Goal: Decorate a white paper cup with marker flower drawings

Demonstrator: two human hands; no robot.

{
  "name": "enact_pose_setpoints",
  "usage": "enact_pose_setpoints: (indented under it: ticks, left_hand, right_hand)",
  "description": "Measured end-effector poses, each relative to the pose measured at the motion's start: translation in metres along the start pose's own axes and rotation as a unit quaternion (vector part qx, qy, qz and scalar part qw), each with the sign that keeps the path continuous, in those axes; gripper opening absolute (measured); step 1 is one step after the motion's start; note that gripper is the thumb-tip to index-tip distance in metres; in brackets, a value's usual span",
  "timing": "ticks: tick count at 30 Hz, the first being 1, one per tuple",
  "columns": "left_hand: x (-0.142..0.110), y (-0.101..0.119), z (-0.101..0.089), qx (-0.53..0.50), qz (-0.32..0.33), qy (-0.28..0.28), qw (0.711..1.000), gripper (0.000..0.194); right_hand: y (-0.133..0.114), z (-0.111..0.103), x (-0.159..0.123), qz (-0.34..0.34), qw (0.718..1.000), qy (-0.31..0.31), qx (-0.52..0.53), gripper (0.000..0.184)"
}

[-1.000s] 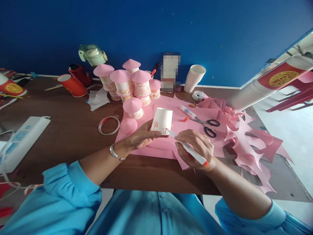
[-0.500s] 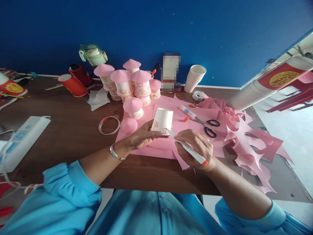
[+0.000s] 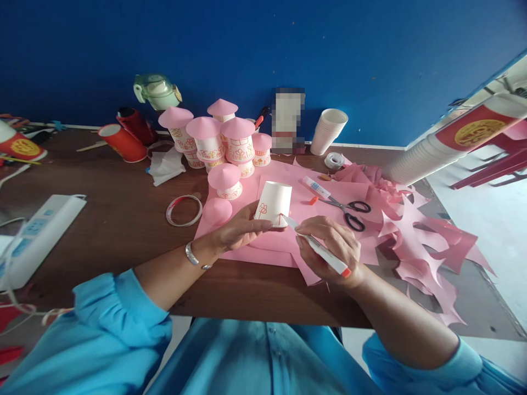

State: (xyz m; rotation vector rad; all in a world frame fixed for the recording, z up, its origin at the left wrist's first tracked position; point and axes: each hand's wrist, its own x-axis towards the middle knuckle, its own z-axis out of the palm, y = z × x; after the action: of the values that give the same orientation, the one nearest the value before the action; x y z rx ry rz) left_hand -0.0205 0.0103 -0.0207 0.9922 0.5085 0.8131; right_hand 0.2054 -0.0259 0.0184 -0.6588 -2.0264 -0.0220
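"Cup (image 3: pixel 276 198) whereabouts?"
"Left hand (image 3: pixel 242 227) has it gripped upside down, roughly midway between front and back edges of the worktop (image 3: pixel 111 219)."
"Right hand (image 3: pixel 335 241)?"
"Clutching a marker (image 3: pixel 328 258), tip at the cup, lol."

Beyond and left of your paper cup (image 3: pixel 276 198), cone-roofed cup towers (image 3: pixel 239 146) block your reach; right of it, open scissors (image 3: pixel 343 207) obstruct; on its near side, the brown tabletop (image 3: pixel 247 293) gives you room.

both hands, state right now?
Left hand: closed, holding the white paper cup near its lower edge.
Right hand: closed, holding the white marker, tip at the cup's side.
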Motion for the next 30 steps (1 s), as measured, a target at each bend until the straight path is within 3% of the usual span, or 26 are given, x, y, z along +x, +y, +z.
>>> enact_pose_setpoints:
  ticks: [21, 30]
  left_hand:
    - [-0.0001, 0.0013, -0.0006, 0.012, 0.014, -0.015, 1.000, 0.032]
    - [0.0010, 0.0034, 0.0008, 0.029, -0.016, 0.007, 0.999, 0.032]
  right_hand:
    - [0.0001, 0.0008, 0.0017, -0.006, 1.000, -0.006, 0.013, 0.021]
    - [-0.0005, 0.0003, 0.0013, -0.006, 1.000, -0.010, 0.016, 0.022]
